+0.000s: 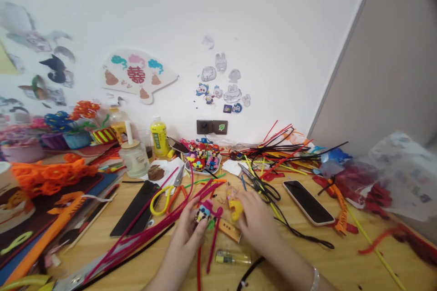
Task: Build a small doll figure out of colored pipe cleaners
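Head view: left grip (186, 232) clamps pipe-cleaner doll (204, 213), right grip (256, 218) yellow piece (235, 209), lighter (233, 257) below.

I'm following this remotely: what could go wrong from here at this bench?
The lighter lies just below the right hand, near loose magenta pipe cleaners; if lit there, the fuzzy stems might catch. The left hand holds a small pipe-cleaner figure that could snag the loose stems and drag them. The yellow-handled scissors sit among stems nearby, so a careless reach might meet the blades.
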Demonstrator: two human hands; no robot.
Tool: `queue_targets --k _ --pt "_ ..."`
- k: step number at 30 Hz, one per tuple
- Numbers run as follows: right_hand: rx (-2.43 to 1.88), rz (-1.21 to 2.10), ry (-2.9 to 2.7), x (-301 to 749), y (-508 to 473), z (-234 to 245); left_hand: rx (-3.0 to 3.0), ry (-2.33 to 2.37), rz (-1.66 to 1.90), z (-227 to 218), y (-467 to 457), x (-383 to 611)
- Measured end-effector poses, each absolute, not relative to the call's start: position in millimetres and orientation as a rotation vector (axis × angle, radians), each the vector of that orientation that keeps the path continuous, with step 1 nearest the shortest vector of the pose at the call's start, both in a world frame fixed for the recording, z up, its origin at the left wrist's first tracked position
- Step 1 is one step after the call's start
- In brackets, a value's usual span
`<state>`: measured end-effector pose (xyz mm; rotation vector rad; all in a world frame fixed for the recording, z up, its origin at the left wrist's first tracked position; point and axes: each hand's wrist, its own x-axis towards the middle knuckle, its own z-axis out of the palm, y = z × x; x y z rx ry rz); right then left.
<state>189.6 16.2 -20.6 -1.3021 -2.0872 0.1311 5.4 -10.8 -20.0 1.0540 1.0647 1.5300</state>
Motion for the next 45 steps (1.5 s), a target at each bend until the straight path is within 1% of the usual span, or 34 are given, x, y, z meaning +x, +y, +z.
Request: queue_targets --k 2,4,8,11,14,18,21,24,45 --pt "-1.475 -0.018 -2.17 200.9 27.1 -22.2 1.015 1.025 1.529 -18.4 -6.4 2.7" --pt "-1.557 -0.06 -2.243 206.5 35.3 -28.2 0.974 0.99 1.514 -16.7 -4.1 1.2" --pt "-1.587 -0.094 -2.295 208.2 43.6 -38.6 0.958 1.046 1.45 -16.0 -3.4 -0.7" --pt "-1.552 -0.118 -2.212 211.4 45.0 -35.6 0.963 1.118 1.43 -15.4 -4.0 -2.5" --pt "-1.426 -0.065 -2.053 216.5 42.3 -27.4 0.978 1.154 1.436 -13.2 -3.7 -4.7" --pt "-1.15 0.076 -1.872 217.6 32.8 -22.1 0.967 1.196 1.422 -10.6 -1.6 -7.2" --pt "-0.954 0.203 -1.871 214.0 24.5 -24.9 0.945 1.198 1.5 -8.6 -2.5 -8.1" --pt "-0.862 0.281 -1.943 209.3 18.4 -29.2 0.953 1.192 1.551 -5.4 -5.9 -7.6" --pt "-0.919 0.277 -2.009 197.9 13.0 -30.8 1.091 1.144 1.603 -11.1 -9.0 -7.8"
